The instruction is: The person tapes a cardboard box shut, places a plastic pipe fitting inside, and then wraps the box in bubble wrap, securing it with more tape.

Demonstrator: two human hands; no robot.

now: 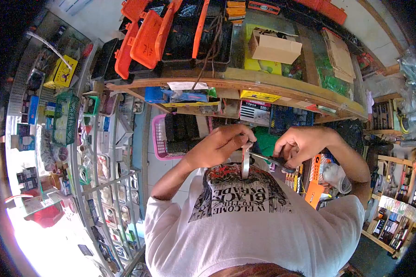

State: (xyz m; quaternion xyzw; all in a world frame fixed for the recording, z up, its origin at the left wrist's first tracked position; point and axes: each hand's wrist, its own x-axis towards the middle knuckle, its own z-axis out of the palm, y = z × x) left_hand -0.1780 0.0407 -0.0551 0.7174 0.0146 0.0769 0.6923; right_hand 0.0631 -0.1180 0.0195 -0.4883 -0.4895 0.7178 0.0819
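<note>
My left hand (222, 144) is in front of my chest with its fingers pinched together. From its fingertips hangs a narrow, pale, shiny strip (246, 162), whose material I cannot make out. My right hand (305, 144) is closed around the dark handles of scissors (278, 161). Their thin metal blades point left and reach the strip, but whether they touch it is too small to tell. Below both hands is the printed front of my white T-shirt (263, 231).
A wooden shelf counter (217, 77) runs ahead, bearing orange-lidded black cases (145, 39) and an open cardboard box (277, 47). Beneath it stands a pink basket (159, 137). Metal racks with goods (94, 184) line the left. An orange box (313, 194) and clear jar (336, 177) sit near my right arm.
</note>
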